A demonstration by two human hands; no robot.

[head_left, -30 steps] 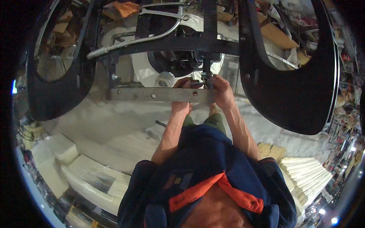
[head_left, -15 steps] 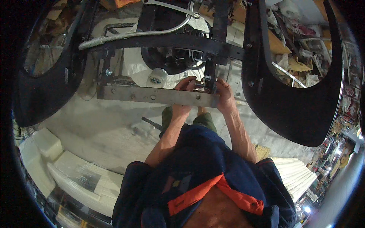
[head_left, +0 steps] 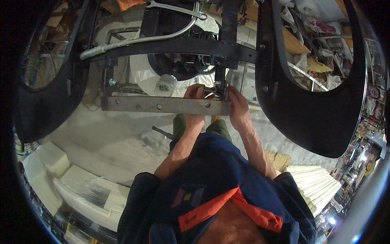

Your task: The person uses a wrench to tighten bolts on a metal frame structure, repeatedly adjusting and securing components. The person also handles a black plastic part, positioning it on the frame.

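Note:
My left hand (head_left: 194, 94) is closed, its fingertips pinching the end of what looks like a bolt (head_left: 209, 90). This bolt sits level against the lower end of a black upright bracket (head_left: 219, 77). On the bracket's other side is my right hand (head_left: 239, 106), its thumb and fingers bent in close to the metal; what they hold, if anything, is hidden. A bare grey steel strip with holes (head_left: 166, 105) runs across in front of both hands and covers part of the left one. The bracket hangs from a black metal frame (head_left: 170, 47).
Large black curved panels, left (head_left: 48, 105) and right (head_left: 313, 118), flank the frame. A combination wrench (head_left: 176, 9) and a bent metal tube (head_left: 162, 40) lie on it. Beyond the strip stands a clear jar of small metal parts (head_left: 165, 85). Wrapped pale blocks (head_left: 87, 187) lie lower left.
The view has shifted slightly. My left fingers have drawn back a little from the bracket, so more of the bolt shows. My right hand stays at the bracket's side.

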